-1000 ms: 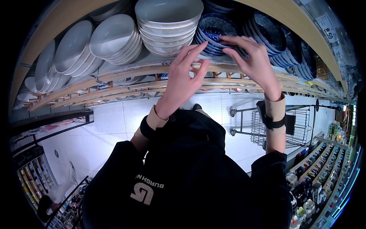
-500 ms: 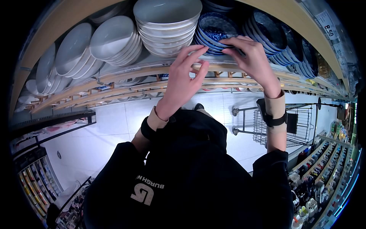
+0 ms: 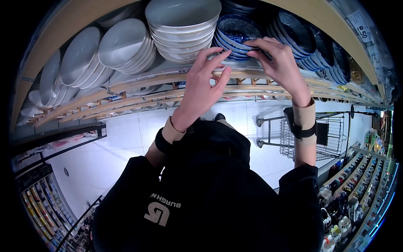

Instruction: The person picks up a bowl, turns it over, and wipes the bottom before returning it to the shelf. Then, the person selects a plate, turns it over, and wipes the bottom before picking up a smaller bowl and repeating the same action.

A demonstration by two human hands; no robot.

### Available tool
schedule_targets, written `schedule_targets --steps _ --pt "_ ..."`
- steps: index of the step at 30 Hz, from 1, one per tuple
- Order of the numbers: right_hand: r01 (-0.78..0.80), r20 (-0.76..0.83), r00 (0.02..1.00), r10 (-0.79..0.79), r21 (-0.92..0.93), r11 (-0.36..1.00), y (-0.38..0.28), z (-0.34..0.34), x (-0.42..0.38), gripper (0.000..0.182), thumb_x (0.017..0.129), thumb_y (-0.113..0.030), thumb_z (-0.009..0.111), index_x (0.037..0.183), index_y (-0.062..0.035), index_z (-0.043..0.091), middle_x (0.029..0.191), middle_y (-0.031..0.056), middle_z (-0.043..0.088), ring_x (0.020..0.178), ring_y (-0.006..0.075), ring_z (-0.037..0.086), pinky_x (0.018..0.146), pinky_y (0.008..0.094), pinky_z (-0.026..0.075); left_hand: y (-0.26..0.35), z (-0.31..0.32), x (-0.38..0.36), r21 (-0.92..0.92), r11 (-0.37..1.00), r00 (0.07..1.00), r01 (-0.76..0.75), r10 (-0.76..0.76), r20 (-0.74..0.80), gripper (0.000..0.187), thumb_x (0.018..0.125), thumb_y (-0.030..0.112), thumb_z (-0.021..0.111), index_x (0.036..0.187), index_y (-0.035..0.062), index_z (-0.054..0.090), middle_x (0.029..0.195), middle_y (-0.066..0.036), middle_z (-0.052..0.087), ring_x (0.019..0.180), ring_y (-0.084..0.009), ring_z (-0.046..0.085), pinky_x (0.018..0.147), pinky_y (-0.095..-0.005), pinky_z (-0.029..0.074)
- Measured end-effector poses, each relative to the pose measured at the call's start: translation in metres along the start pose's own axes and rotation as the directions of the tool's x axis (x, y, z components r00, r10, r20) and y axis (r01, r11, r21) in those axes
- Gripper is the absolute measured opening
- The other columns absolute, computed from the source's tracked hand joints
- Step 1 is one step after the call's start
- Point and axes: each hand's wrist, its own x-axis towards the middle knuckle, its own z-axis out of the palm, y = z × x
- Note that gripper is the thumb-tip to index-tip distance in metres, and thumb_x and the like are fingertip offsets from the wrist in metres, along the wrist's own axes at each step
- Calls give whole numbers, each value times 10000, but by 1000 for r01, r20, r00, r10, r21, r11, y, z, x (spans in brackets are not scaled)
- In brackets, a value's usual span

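On the shelf, a stack of blue patterned bowls [image 3: 238,30] stands between a tall stack of white bowls [image 3: 183,26] and more dark blue bowls [image 3: 297,34]. My right hand [image 3: 280,63] is at the right edge of the blue patterned stack, thumb and fingertips close to the top bowl's rim with a gap between them; whether they touch it is hard to tell. My left hand [image 3: 205,84] hovers in front of the white and blue stacks, fingers apart and holding nothing.
Tilted white plates [image 3: 125,43] lean at the left of the shelf. Slatted wooden shelf edges [image 3: 147,79] run below the bowls. A wire shopping cart [image 3: 331,136] stands on the floor at the right. Price labels [image 3: 360,26] hang at the upper right.
My right hand has shifted very slightly to the right and down. My left hand's fingers have spread a little; the bowls rest as before.
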Motion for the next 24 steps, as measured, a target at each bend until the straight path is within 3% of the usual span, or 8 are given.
schedule_targets --steps 4,10,13,16,19,24 --pt "26 -12 1000 -26 -8 1000 0 -2 3 177 867 -99 709 1028 -27 729 883 152 722 734 314 667 677 352 534 0 0 0 -8 1000 1000 -1 1 0 385 913 53 654 1296 96 633 1300 -87 538 976 -133 676 699 -245 576" --pt "-66 25 998 65 40 997 -8 -6 11 168 899 -144 689 997 -21 746 893 162 730 739 303 695 667 337 553 -2 0 1 -16 1000 1000 -6 6 1 396 914 55 656 1307 93 623 1292 -88 536 975 -138 675 698 -243 576" --pt "21 -60 998 -16 82 996 -1 5 12 197 907 -154 698 1056 -34 741 836 117 723 578 199 586 531 282 434 -4 1 1 -23 1000 1000 -19 18 -8 397 902 55 667 1295 99 627 1279 -91 533 947 -153 674 679 -249 583" --pt "-71 2 997 72 113 991 -7 2 13 206 923 -177 669 1049 -30 740 930 173 733 780 289 719 691 314 555 -2 0 1 -17 1000 1000 -12 12 3 396 910 55 659 1303 89 622 1286 -91 532 962 -148 675 692 -247 582" --pt "-213 33 977 210 163 964 -12 -8 12 217 931 -176 658 1075 -31 731 941 172 733 791 286 724 707 312 559 0 -1 1 -21 1000 1000 -1 1 12 398 916 51 650 1312 78 616 1290 -90 533 977 -143 675 705 -245 579" --pt "-48 13 999 48 68 996 -2 -10 4 189 914 -128 663 1064 -35 730 932 159 733 810 301 713 740 330 558 0 -1 0 -30 1000 1000 -3 3 13 406 912 43 651 1315 75 612 1290 -89 533 972 -143 679 709 -246 579"
